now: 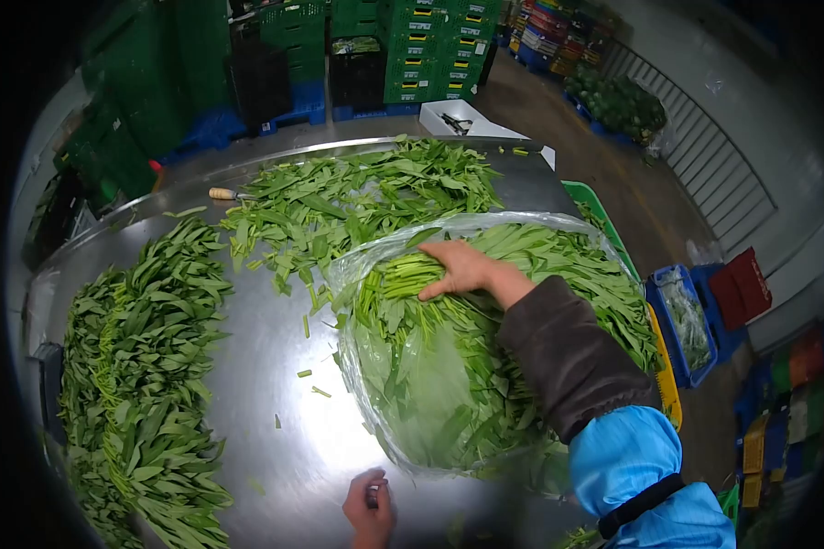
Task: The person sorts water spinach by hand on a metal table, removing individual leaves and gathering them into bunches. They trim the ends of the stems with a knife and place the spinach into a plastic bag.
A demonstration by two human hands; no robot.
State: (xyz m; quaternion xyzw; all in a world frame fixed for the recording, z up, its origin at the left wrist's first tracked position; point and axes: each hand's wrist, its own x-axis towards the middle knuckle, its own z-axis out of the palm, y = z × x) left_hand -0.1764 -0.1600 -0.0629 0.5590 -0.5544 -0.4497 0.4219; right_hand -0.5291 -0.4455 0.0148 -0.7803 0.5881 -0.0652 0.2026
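My right hand [467,270] reaches into a large clear plastic bag [403,462], thumb and fingers gripping the cut stems of a bunch of leafy greens [398,279] that look like water spinach. More greens [558,252] fill the bag, which lies wide open on the metal table [265,366]. Close to the table's near edge, my left hand [368,508] is curled with the thumb against the fingers. A small dark spot shows between them; whether it is an object or shadow cannot be made out. The left hand is apart from the bag.
A long stack of greens [146,384] lies along the left side. Loose greens [366,197] cover the far side, beside a wooden-handled tool [222,194]. Cut stem bits lie mid-table. Green crates [439,50] stand behind; a blue crate [682,320] is at the right.
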